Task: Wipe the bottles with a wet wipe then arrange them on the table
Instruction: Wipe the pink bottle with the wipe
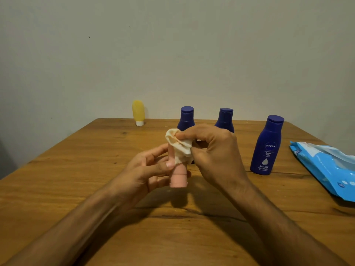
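Note:
A small pink bottle (pixel 177 175) stands cap-down just above the table's middle. My left hand (pixel 148 167) holds it from the left with thumb and fingers. My right hand (pixel 213 150) pinches a crumpled white wet wipe (pixel 179 148) against the bottle's upper part, hiding its top. Three dark blue bottles stand behind: one (pixel 186 118) and another (pixel 224 120) partly hidden by my right hand, a third (pixel 267 146) at the right. A yellow bottle (pixel 138 112) stands cap-down at the far edge.
A blue wet wipe pack (pixel 326 169) lies at the right edge of the wooden table (pixel 76 189). A plain wall stands right behind the table's far edge.

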Available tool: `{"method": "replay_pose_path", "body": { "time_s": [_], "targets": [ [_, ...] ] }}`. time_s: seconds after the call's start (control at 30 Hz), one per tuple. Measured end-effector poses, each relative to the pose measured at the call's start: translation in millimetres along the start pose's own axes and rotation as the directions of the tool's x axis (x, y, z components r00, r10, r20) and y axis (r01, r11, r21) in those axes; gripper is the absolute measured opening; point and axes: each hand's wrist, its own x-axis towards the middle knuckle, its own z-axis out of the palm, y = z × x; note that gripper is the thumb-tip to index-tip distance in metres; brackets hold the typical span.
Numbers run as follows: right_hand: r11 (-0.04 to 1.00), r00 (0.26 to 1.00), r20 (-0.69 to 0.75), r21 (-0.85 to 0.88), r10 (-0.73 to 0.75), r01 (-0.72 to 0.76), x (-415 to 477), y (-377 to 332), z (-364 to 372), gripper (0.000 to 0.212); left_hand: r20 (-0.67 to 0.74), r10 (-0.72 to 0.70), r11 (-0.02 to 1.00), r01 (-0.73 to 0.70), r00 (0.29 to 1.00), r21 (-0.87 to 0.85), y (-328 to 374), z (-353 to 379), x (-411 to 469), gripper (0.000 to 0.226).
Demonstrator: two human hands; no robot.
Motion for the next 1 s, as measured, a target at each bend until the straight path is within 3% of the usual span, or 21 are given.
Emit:
{"method": "replay_pose_path", "body": {
  "time_s": [0.13,0.27,0.37,0.47,0.6,0.77,1.0],
  "targets": [
    [0.993,0.994,-0.008,-0.049,0.107,-0.108,0.7,2.3,-1.1,0.032,-0.017,0.026,0.997,-0.027,1.0,-0.066,-0.2,1.3,3.3,0.075],
    [0.999,0.991,0.131,-0.031,-0.014,0.018,-1.1,-3.9,0.1,0.03,-0.034,0.022,0.994,-0.026,0.999,-0.11,-0.9,1.6,1.1,0.056],
    [0.998,0.999,0.03,-0.052,-0.033,0.035,-0.8,-5.3,0.8,0.029,0.047,-0.04,0.996,0.044,0.998,-0.08,-3.6,3.7,0.2,0.055],
    [0.99,0.996,-0.077,-0.134,0.037,-0.047,0.5,-2.0,-0.8,0.03,0.087,-0.047,0.997,0.052,0.995,-0.059,-3.7,4.9,1.8,0.059],
    [0.984,0.993,-0.004,-0.134,0.118,-0.117,0.6,1.8,-3.1,0.032,0.032,0.013,0.996,-0.01,0.999,-0.087,0.0,2.0,2.4,0.059],
    [0.997,0.99,0.125,-0.028,-0.062,0.066,0.0,-4.9,-3.0,0.029,0.001,0.055,0.998,-0.055,0.998,-0.042,-1.3,1.7,0.8,0.05],
    [0.981,0.996,0.008,-0.176,-0.086,0.086,-0.5,-1.6,-1.3,0.033,-0.019,0.037,0.999,-0.037,0.999,0.027,-3.3,4.5,1.9,0.058]
  ]
}}
